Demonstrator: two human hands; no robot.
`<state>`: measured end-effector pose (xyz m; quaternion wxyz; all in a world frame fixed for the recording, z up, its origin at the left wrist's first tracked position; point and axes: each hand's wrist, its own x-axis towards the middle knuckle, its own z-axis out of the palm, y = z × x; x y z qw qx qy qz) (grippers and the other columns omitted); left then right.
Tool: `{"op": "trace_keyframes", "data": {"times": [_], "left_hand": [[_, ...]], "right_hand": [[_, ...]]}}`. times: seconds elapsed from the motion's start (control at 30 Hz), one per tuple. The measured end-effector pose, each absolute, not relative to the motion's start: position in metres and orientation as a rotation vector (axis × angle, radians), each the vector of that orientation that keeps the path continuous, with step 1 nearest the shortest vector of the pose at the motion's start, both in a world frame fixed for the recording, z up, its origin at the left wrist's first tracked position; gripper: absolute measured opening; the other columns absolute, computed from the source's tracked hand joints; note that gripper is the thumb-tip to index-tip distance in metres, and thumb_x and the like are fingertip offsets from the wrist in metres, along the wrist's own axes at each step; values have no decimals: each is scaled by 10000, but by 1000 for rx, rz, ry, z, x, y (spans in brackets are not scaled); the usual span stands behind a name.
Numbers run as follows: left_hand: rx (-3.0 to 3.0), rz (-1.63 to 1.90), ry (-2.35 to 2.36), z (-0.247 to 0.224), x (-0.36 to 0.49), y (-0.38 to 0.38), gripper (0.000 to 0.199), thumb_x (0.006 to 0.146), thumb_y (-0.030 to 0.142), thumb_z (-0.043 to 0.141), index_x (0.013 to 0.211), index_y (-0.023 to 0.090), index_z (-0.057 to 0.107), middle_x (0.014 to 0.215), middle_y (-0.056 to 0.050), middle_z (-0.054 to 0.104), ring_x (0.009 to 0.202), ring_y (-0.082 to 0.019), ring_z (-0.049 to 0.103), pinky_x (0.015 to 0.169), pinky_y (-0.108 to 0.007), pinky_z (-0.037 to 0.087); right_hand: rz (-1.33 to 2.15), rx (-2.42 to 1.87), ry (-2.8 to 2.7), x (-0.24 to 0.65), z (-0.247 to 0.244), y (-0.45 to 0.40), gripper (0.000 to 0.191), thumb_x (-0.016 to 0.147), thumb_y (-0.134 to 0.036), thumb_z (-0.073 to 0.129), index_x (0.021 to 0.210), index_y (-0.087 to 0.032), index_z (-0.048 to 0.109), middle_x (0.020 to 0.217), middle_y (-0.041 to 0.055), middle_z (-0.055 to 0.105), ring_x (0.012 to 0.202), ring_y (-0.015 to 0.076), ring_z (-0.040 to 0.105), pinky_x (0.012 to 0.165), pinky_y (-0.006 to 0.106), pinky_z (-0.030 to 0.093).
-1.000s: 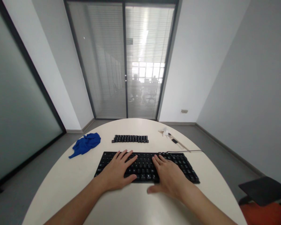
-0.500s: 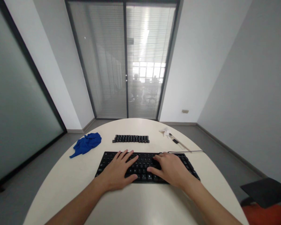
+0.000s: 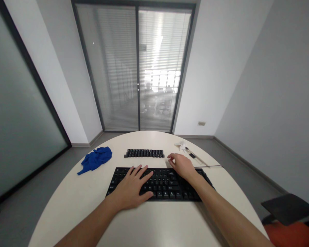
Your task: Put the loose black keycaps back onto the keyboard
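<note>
A black keyboard [image 3: 167,194] lies across the near part of the white table. My left hand [image 3: 132,187] rests on its left side with the fingers spread. Above the keyboard's back edge is my right hand [image 3: 180,165], its fingers curled and pinched together near the right end of the loose keycaps; whatever they hold, if anything, is too small to make out. Those black keycaps [image 3: 144,153] stand in rows behind the keyboard.
A crumpled blue cloth [image 3: 96,159] lies on the round white table [image 3: 154,223] at the left. At the back right are a white tissue [image 3: 180,145], a thin brush [image 3: 199,159] and a small black piece [image 3: 192,155]. A red and black chair [image 3: 289,209] stands at the right.
My right hand has lifted off the keys and moved away from me towards the loose keycaps, its fingers now curled. My left hand has stayed on the keyboard. The view has shifted slightly.
</note>
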<state>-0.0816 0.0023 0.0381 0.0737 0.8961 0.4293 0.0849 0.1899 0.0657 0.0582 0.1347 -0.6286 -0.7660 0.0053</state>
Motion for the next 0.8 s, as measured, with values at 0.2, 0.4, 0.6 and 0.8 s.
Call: {"op": "trace_keyframes", "data": {"times": [0.2, 0.4, 0.6, 0.8], "left_hand": [[2696, 274, 1269, 36, -82, 4, 697, 940, 627, 483, 1551, 339, 310, 1645, -51, 239, 1501, -348, 218, 1213, -575, 140], [2702, 269, 1272, 37, -82, 4, 699, 941, 643, 464, 1554, 350, 296, 1648, -46, 231, 1504, -344, 212, 1211, -585, 148], [2706, 258, 1275, 36, -83, 4, 702, 943, 635, 470, 1556, 341, 295, 1647, -54, 234, 1504, -343, 213, 1212, -578, 151], [2699, 286, 1268, 35, -83, 3, 693, 945, 630, 478, 1552, 344, 306, 1644, -50, 244, 1503, -345, 212, 1216, -575, 129]], "right_hand": [[5, -1912, -2227, 177, 53, 95, 331, 909, -240, 563, 1222, -232, 668, 1127, 95, 723, 1013, 247, 676, 824, 330, 490], [27, -1987, -2205, 169, 49, 103, 294, 900, -270, 577, 1158, -261, 718, 1057, 103, 746, 986, 254, 690, 824, 338, 493], [76, -1974, -2201, 175, 62, 90, 223, 862, -278, 616, 1005, -196, 766, 1019, 139, 757, 954, 292, 702, 808, 365, 499], [212, -1770, -2221, 189, 74, 46, 268, 952, -358, 529, 1096, -219, 707, 1039, 67, 764, 925, 218, 705, 802, 298, 505]]}}
